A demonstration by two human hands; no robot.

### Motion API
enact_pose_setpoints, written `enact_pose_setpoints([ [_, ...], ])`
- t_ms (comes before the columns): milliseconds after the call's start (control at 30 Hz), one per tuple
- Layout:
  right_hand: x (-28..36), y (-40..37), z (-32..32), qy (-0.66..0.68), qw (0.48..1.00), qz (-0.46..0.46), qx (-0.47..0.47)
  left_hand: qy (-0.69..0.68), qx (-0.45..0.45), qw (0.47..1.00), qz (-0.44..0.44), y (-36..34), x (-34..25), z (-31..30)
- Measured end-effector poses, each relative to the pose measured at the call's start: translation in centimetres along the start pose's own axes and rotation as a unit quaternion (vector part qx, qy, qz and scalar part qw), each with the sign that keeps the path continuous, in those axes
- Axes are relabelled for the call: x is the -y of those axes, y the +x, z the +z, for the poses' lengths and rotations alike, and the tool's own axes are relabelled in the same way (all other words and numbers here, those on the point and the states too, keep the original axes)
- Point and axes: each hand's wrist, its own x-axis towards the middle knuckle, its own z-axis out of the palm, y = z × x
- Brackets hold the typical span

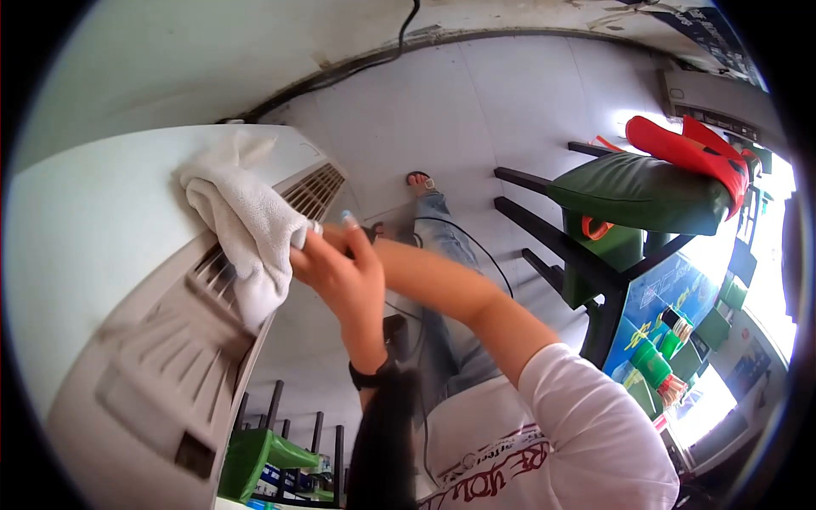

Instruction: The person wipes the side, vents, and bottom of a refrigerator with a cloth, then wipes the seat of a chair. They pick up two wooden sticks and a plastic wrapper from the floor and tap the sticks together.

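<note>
A pale beige towel [242,208] hangs bunched over the slatted vent of a beige appliance [161,365]. My left hand [344,276], with a dark band at the wrist, is closed on the towel's right edge. My bare right forearm comes in from the right, and my right hand [336,238] lies behind the left one beside the towel. Its fingers are mostly hidden, so its grip cannot be made out.
Dark-legged stools with green seats [637,191] stand at the right, one bearing a red item [688,153]. Near them is a blue-patterned table [659,297] with green containers [650,365]. Another green stool [259,455] is at lower left. A dark cable [484,246] crosses near my legs.
</note>
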Motion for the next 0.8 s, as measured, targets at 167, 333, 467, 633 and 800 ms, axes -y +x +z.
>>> enact_pose_setpoints([
  [167,-7.6,-2.4,2.4,0.016,0.994,0.103,0.014,-0.049,0.021,0.999,-0.007,-2.1,4.2,8.1],
  [333,-15.4,-4.7,0.9,-0.034,0.967,0.235,0.098,-0.198,0.220,0.938,-0.178,-5.2,8.0,14.3],
  [467,-16.2,-5.9,-0.7,-0.052,0.951,0.294,0.081,-0.243,0.320,0.899,-0.175,-6.7,8.8,14.5],
  [633,-10.7,-9.3,-1.6,0.092,0.960,0.097,-0.246,-0.223,0.358,0.905,-0.057,-9.6,11.3,7.9],
  [800,-1.1,-8.2,3.0,-0.103,0.954,-0.105,-0.261,-0.141,0.121,0.971,0.150,-12.3,16.2,-6.5],
])
